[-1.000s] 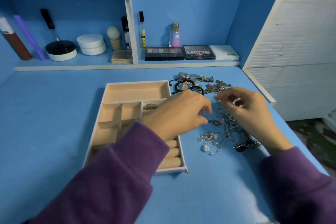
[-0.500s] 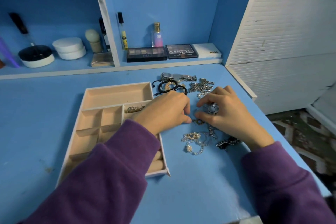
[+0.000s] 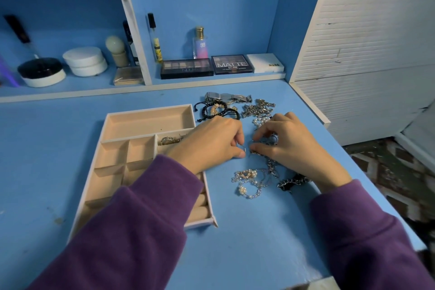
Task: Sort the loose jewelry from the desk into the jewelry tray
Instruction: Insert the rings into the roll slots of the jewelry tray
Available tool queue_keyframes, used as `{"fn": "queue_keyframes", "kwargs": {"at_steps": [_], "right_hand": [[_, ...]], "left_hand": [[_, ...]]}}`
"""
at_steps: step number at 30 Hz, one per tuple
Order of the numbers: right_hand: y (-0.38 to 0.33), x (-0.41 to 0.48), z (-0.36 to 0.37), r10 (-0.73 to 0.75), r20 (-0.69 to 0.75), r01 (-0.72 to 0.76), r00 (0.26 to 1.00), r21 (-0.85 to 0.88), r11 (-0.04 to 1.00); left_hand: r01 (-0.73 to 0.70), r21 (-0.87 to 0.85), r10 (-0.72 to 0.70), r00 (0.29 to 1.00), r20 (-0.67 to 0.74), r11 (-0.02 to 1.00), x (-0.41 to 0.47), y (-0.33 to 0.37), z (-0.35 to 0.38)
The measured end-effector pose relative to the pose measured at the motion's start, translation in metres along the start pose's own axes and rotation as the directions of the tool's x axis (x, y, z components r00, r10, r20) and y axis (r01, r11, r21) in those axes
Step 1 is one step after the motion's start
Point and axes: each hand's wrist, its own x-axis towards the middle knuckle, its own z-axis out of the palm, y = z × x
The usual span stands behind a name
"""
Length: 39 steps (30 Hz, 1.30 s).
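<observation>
A beige jewelry tray (image 3: 146,122) with a white rim lies on the blue desk, with gold rings (image 3: 169,140) in one middle compartment. To its right is the loose jewelry: black bracelets (image 3: 216,110), a silver watch (image 3: 226,97), silver chains (image 3: 257,108) and a tangle of pearl and chain pieces (image 3: 249,179). My left hand (image 3: 211,143) reaches across the tray's right side and pinches a small silver ring (image 3: 242,148). My right hand (image 3: 292,146) faces it, fingers closed on a tangled silver chain (image 3: 263,145). My sleeves hide the tray's near right part.
A low shelf behind the desk holds eyeshadow palettes (image 3: 187,68), a perfume bottle (image 3: 200,42), white jars (image 3: 84,61) and a black-lidded jar (image 3: 41,72). A white slatted cabinet (image 3: 364,54) borders the desk on the right. The desk's right edge drops to patterned floor (image 3: 395,172).
My right hand has come down from above the pile onto the tangled chain. My left hand has closed in beside it and pinches a small ring. The view has shifted.
</observation>
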Motion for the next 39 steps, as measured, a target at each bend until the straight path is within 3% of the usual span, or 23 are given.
{"fn": "queue_keyframes", "kwargs": {"at_steps": [9, 16, 20, 29, 35, 39], "right_hand": [[-0.008, -0.001, 0.0, -0.086, -0.038, 0.089, 0.996, 0.104, 0.991], [-0.012, -0.002, 0.003, -0.091, -0.085, 0.1, 0.992, 0.103, 0.99], [-0.023, -0.003, 0.004, -0.064, -0.164, 0.095, 0.984, 0.192, 0.977], [-0.075, -0.019, 0.02, -0.235, -0.195, 0.292, 0.952, 0.353, 0.889], [-0.086, -0.023, 0.036, -0.381, -0.272, 0.432, 0.883, 0.16, 0.887], [-0.085, -0.022, 0.041, -0.468, -0.242, 0.488, 0.85, 0.027, 0.873]], "left_hand": [[-0.015, -0.03, 0.013, 0.998, -0.067, 0.999, -0.007, 0.005, -0.002], [-0.002, -0.064, -0.012, 0.976, -0.219, 0.998, -0.04, -0.006, -0.032], [0.02, -0.105, -0.05, 0.955, -0.292, 0.994, -0.067, -0.021, -0.039], [0.076, -0.184, -0.135, 0.931, -0.34, 0.98, -0.104, -0.037, -0.039], [0.091, -0.2, -0.157, 0.925, -0.346, 0.976, -0.119, -0.043, -0.033], [0.102, -0.2, -0.168, 0.923, -0.347, 0.975, -0.123, -0.045, -0.028]]}}
